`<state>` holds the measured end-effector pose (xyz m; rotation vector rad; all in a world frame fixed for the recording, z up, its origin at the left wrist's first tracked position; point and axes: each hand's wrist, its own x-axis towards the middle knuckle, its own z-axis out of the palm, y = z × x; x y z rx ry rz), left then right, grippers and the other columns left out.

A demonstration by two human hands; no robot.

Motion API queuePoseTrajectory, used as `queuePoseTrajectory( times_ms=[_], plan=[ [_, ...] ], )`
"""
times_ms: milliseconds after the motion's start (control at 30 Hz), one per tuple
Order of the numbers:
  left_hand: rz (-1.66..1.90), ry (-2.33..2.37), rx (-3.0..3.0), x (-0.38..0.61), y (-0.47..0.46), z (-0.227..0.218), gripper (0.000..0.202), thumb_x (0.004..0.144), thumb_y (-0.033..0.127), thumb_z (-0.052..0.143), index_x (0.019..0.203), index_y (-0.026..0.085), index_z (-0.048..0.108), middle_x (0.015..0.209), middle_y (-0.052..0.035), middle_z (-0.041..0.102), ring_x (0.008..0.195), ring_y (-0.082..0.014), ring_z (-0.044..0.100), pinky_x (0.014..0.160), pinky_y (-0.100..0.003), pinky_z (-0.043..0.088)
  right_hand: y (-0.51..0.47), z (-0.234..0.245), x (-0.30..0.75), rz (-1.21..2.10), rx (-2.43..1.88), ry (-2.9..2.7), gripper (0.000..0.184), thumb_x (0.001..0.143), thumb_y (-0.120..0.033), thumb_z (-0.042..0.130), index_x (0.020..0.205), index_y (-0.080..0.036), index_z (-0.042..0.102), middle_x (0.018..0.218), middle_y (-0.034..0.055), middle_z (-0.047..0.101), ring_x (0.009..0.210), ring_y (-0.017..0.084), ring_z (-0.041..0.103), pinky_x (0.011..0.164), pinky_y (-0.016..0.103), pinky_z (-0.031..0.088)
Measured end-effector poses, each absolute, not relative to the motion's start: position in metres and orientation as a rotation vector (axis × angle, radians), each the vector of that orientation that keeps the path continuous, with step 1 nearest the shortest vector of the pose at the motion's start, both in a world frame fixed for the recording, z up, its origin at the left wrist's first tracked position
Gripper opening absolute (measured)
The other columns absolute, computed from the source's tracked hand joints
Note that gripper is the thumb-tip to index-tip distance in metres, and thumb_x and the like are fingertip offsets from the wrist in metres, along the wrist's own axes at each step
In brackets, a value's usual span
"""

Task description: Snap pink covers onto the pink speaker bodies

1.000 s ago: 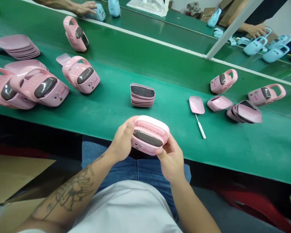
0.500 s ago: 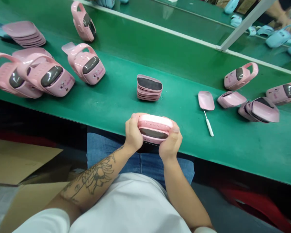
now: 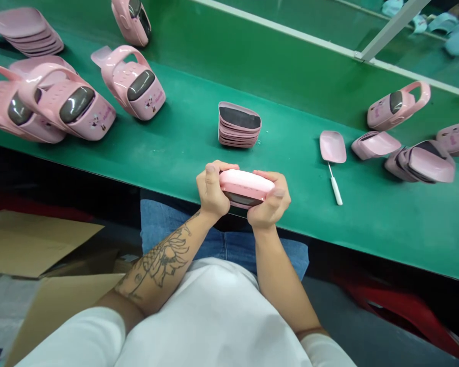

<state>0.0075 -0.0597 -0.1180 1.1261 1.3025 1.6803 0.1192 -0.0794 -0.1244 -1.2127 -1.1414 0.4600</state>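
Note:
Between my two hands is a pink plastic housing (image 3: 245,182) with a dark window on the side facing me, held over the front edge of the green bench. My left hand (image 3: 214,189) is wrapped round its left end, and my right hand (image 3: 271,200) grips its right end. Just beyond them stands a stack of pink covers (image 3: 239,125) with a dark pad on top. To the right lie a loose pink cover (image 3: 332,147) and a screwdriver with a white handle (image 3: 336,190), its shaft reaching the cover. The housing's underside is hidden.
Several pink housings with handles (image 3: 137,84) stand at the left, beside a stack of pale pink covers (image 3: 26,30). Further right are more covers (image 3: 421,162) and a handled housing (image 3: 396,106). A white-edged partition (image 3: 290,29) runs along the back. Cardboard (image 3: 38,242) lies below left.
The housing has tilted in my hands, so less of its dark window shows and more of its pale upper side faces me. My view has shifted slightly; both hands keep their hold.

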Motion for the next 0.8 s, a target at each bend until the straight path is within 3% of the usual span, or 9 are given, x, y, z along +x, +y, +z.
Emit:
queuePoseTrajectory(
  times_ms=[167,300,400,700,800],
  plan=[
    [1.512,1.285,0.635,0.002,-0.049,-0.11,0.071,0.097,0.079,0.039,0.068,0.022,0.068,0.072,-0.0094,0.076,0.092,-0.0291,0.079,0.082,-0.038,0.062,-0.084,-0.122,0.112,0.661,-1.212,-1.004,0.083,0.105,-0.07,0.011,0.105,-0.021,0.077,0.103,0.0105,0.078,0.099,0.027,0.074,0.086,0.043,0.057],
    [1.382,1.1,0.366,-0.002,-0.048,-0.093,0.058,0.093,0.072,0.042,0.072,0.023,0.066,0.073,-0.0094,0.077,0.098,-0.0326,0.08,0.084,-0.042,0.065,-0.098,-0.116,0.108,0.855,-1.176,-0.876,0.089,0.098,-0.084,0.017,0.12,-0.022,0.077,0.125,0.0122,0.076,0.122,0.032,0.069,0.108,0.051,0.052],
    [1.319,1.014,0.37,0.0,-0.05,-0.088,0.055,0.09,0.072,0.042,0.076,0.024,0.066,0.076,-0.0094,0.077,0.1,-0.0348,0.08,0.085,-0.046,0.066,-0.104,-0.106,0.104,0.871,-1.138,-0.861,0.088,0.099,-0.083,0.016,0.126,-0.024,0.076,0.132,0.0121,0.073,0.129,0.032,0.066,0.115,0.054,0.048],
    [1.207,0.906,0.311,0.004,-0.052,-0.088,0.052,0.088,0.063,0.04,0.077,0.022,0.069,0.08,-0.0133,0.078,0.093,-0.0369,0.08,0.086,-0.053,0.066,-0.103,-0.081,0.101,0.939,-1.07,-0.764,0.084,0.101,-0.08,0.018,0.125,-0.024,0.077,0.122,0.0106,0.073,0.122,0.031,0.067,0.115,0.056,0.048],
    [1.162,0.884,0.247,0.007,-0.055,-0.088,0.045,0.087,0.056,0.043,0.079,0.021,0.07,0.082,-0.0137,0.079,0.099,-0.0375,0.079,0.087,-0.051,0.067,-0.105,-0.077,0.1,0.919,-1.073,-0.749,0.085,0.102,-0.079,0.015,0.123,-0.025,0.077,0.118,0.0098,0.072,0.118,0.03,0.068,0.113,0.055,0.05]
  ],
)
